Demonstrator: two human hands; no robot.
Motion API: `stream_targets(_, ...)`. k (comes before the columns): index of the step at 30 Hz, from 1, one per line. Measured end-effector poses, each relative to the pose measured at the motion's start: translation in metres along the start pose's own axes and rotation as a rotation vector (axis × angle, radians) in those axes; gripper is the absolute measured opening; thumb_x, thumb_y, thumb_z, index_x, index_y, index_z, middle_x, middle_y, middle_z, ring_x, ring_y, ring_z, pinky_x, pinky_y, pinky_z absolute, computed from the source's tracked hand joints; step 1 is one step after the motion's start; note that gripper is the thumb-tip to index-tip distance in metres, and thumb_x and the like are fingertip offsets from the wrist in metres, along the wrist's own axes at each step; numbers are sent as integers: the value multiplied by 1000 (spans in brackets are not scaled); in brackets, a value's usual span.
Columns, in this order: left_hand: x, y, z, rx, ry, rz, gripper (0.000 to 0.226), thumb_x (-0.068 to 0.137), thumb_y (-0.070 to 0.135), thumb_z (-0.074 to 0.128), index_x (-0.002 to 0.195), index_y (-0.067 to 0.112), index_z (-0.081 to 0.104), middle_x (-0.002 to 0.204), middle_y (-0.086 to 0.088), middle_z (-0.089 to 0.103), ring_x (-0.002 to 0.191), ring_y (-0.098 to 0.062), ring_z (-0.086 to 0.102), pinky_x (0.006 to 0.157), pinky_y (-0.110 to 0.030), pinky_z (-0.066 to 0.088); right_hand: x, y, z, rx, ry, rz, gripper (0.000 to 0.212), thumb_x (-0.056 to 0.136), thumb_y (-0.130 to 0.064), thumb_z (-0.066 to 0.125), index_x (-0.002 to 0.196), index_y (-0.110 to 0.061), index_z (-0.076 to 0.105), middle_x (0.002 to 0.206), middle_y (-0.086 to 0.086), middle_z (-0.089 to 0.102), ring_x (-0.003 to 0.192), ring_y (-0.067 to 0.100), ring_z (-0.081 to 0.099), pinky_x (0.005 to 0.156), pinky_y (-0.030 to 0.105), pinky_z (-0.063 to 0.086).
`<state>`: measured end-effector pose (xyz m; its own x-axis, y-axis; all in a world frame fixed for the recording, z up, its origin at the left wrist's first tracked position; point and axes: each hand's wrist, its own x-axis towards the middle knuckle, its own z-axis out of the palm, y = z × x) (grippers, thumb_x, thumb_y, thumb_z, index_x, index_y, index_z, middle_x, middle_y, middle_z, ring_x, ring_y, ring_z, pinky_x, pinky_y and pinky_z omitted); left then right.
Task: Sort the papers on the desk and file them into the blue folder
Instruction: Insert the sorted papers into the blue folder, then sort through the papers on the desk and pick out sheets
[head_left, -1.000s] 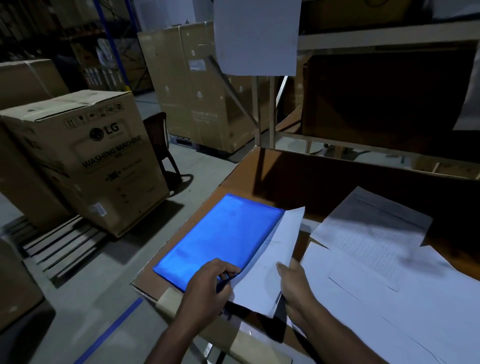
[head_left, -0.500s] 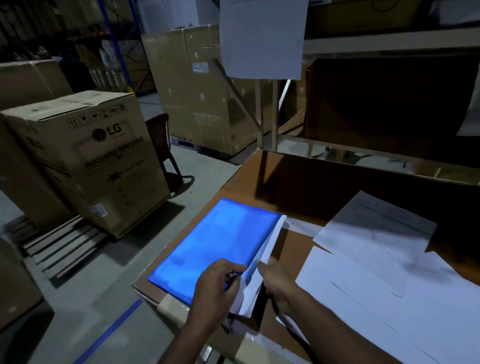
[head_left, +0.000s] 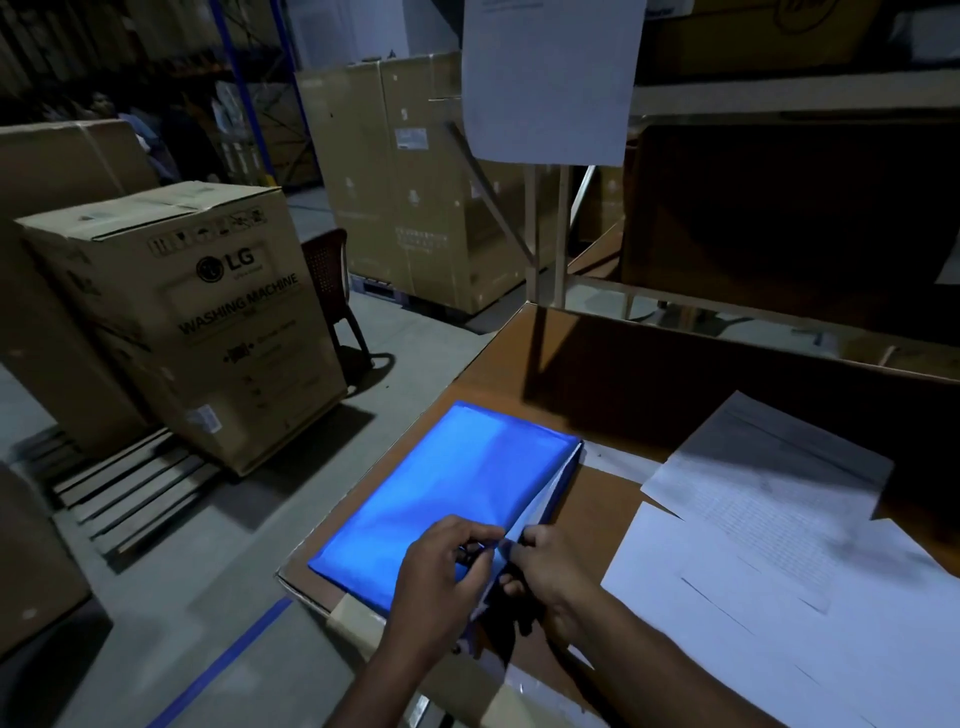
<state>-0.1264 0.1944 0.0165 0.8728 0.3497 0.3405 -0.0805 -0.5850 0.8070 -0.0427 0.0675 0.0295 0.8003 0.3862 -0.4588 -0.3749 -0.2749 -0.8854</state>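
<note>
We work at the near left corner of the desk (head_left: 613, 499). Our left hand (head_left: 441, 577) pinches the folder (head_left: 457, 493) cover at its open right edge, fingers curled over the top. We judge this lifts the cover so the mouth stays open. Our right hand (head_left: 545, 571) sits just beside it, fingers curled on a sheet (head_left: 540, 512) whose pale strip shows along that open edge; most of the sheet is already inside. We judge the right hand is feeding it in.

The folder lies flat near the desk's left edge, its near corner close to the front edge. A hard push toward us could slide it off.

To the right, loose papers (head_left: 769, 582) overlap in a spread, apart from the folder. A bare strip of desk separates them, giving room to draw the next sheet across.

Farther back, a dark upright panel (head_left: 675, 379) bounds the desk. Beyond the left edge stand a carton (head_left: 182, 322) on a pallet and a chair (head_left: 332, 280).
</note>
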Motion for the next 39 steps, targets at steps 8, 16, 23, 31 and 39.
stream_targets(8, -2, -6, -4, 20, -51, -14, 28, 89, 7, 71, 100, 32, 78, 99, 18, 71, 97, -7, 71, 84, -30, 58, 11, -3, 8, -151, 119, -4, 21, 100, -14, 42, 97, -8, 62, 63, 10, 66, 40, 16, 50, 42, 25, 41)
stream_targets(16, -3, -19, -3, 164, -32, 21, 28, 92, 28, 58, 113, 37, 73, 113, 26, 66, 116, 1, 62, 94, -27, 55, 18, 9, -5, -205, 115, -72, 8, 95, -14, 57, 92, -13, 64, 63, 10, 68, 43, 22, 57, 47, 34, 49)
stream_targets(23, -4, -27, 4, 121, -118, -62, 35, 96, 8, 65, 107, 40, 75, 117, 37, 62, 124, 11, 58, 110, -31, 49, 22, 6, -4, -260, 78, -112, 22, 98, -3, 49, 106, -12, 67, 65, 9, 71, 48, 15, 61, 49, 30, 50)
stream_targets(31, -3, -39, 8, 184, -113, -13, 20, 93, 26, 66, 109, 34, 75, 112, 27, 70, 120, 9, 60, 114, -27, 43, 11, 12, -10, -273, 179, -251, 9, 95, -21, 62, 98, -28, 67, 78, -5, 71, 64, 8, 66, 58, 28, 57)
stream_targets(39, 17, -11, 30, 244, -177, 34, 16, 91, 46, 75, 103, 37, 71, 107, 30, 62, 122, 3, 52, 96, -30, 51, -37, 46, -92, -573, 489, -344, 37, 82, -35, 80, 114, -37, 62, 126, -13, 58, 99, 1, 63, 73, 4, 43)
